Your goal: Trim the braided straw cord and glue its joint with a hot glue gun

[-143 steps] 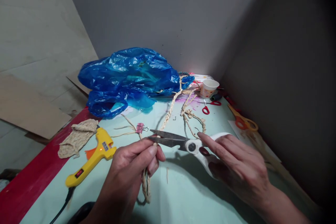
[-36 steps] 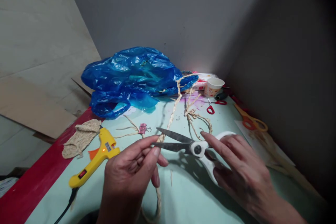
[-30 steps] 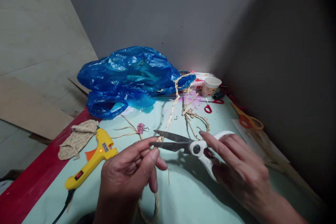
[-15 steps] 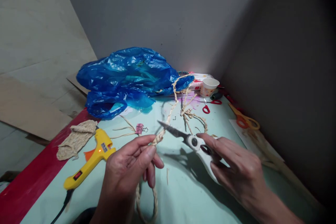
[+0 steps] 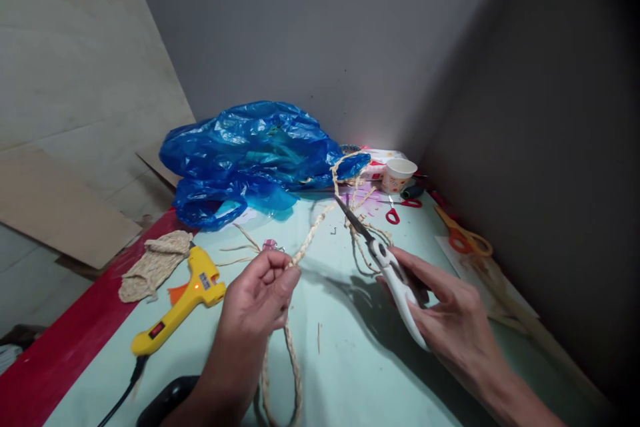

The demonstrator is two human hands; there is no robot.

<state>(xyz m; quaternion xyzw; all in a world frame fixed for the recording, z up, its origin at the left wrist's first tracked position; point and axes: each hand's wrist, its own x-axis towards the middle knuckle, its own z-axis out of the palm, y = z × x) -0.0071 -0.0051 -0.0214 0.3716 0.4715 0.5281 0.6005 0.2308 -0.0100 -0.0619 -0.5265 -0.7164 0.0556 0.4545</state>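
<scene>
Between the thumb and fingers of my left hand [image 5: 263, 293] is a pale braided cord [image 5: 311, 237]. Part of the cord runs up and away toward the blue bag; another part hangs below the hand in a loop. My right hand [image 5: 445, 307] is closed around the white handles of a pair of scissors [image 5: 393, 273]. Their dark blades point up and to the left, with the tip near the far stretch of cord; I cannot tell whether they touch. A pink binder clip [image 5: 270, 245] lies just behind my left hand, partly hidden by it.
A yellow glue gun [image 5: 183, 300] and a folded woven piece [image 5: 155, 265] lie at left. Behind are a blue plastic bag [image 5: 255, 147], a paper cup [image 5: 399, 175] and red-handled scissors [image 5: 393, 215]. Orange scissors [image 5: 465, 237] lie at right, near the wall.
The scissors have swung upward, away from the cord near my left fingers, and their tip now points farther up the table. My left fingers have closed in more tightly. The view has shifted slightly.
</scene>
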